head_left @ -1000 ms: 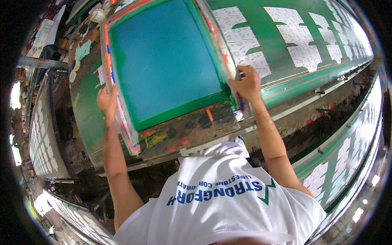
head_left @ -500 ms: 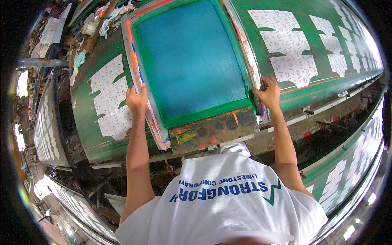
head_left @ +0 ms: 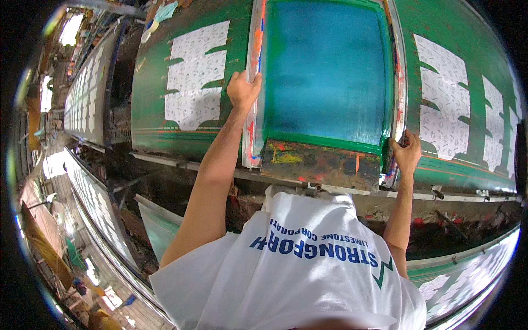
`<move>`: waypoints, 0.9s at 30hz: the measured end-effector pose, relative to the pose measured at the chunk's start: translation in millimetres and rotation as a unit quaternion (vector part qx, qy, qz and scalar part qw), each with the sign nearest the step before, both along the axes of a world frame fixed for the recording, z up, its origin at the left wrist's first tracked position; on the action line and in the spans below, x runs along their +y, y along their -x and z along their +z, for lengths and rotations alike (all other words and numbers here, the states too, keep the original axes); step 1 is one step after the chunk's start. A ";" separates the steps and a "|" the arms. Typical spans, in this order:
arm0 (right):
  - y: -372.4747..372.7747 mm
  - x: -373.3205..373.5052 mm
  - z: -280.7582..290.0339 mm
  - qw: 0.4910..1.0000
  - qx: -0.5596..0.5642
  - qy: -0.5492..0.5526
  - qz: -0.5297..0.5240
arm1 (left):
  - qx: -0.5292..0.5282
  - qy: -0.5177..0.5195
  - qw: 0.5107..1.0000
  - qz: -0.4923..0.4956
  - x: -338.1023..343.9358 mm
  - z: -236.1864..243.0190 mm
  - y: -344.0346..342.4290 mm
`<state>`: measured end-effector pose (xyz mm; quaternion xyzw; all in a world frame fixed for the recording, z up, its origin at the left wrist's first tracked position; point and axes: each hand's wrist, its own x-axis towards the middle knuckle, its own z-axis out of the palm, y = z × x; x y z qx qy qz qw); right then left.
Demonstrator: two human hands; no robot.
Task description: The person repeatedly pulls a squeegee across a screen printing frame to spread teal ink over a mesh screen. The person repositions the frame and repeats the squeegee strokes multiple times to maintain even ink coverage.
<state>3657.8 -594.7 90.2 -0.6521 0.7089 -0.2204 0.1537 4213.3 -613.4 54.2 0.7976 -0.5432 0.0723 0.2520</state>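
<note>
You've slid the printing screen (head_left: 328, 77) rightward along the green table (head_left: 165, 132); printed white fabric pieces (head_left: 195, 74) now lie left of it, more right. Your left hand (head_left: 242, 91) and right hand (head_left: 406, 153) grip its side rails.

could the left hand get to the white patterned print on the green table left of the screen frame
Probably yes. The left hand grips the left edge of the blue-meshed screen printing frame, and the white patterned print lies just beyond it on the long green table, with nothing between them. It would have to let go first.
</note>
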 end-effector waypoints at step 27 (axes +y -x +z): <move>-154.1 121.6 83.0 0.838 0.211 -0.109 0.491 | 0.112 -0.027 0.993 0.028 8.7 -4.0 2.7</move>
